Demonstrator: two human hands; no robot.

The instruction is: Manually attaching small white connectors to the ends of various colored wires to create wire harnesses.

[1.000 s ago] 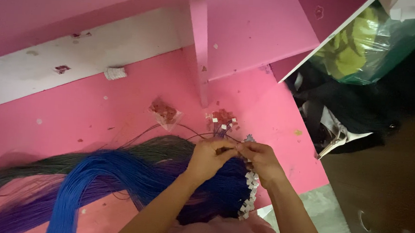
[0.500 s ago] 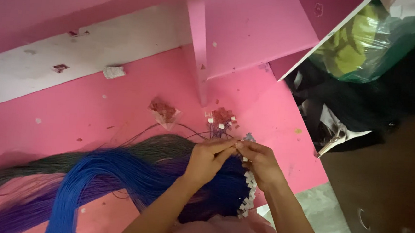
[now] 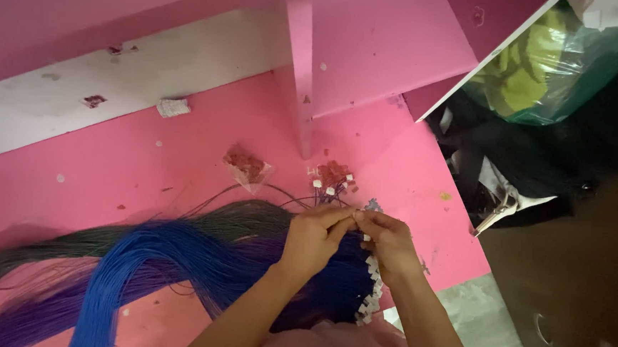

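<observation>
A small pale connector piece [image 3: 372, 207], too tiny to make out clearly, sits pinched between the fingers of the left hand [image 3: 316, 235] and the right hand [image 3: 388, 244], both clenched on it just above the thick bundle of thin blue wires [image 3: 175, 255] draped across the pink tabletop [image 3: 109, 175]. At 6 o'clock from the right hand a strip of white square connectors [image 3: 372, 284] hangs down; at 12 o'clock lies a loose heap of red and white pieces [image 3: 332, 176], and at 10 o'clock a crumpled clear packet of red bits [image 3: 246, 166]. Grey wires [image 3: 69, 241] and purple wires [image 3: 21, 317] run off the left edge, and a green plastic bag [image 3: 544, 73] is cut off at 2 o'clock.
</observation>
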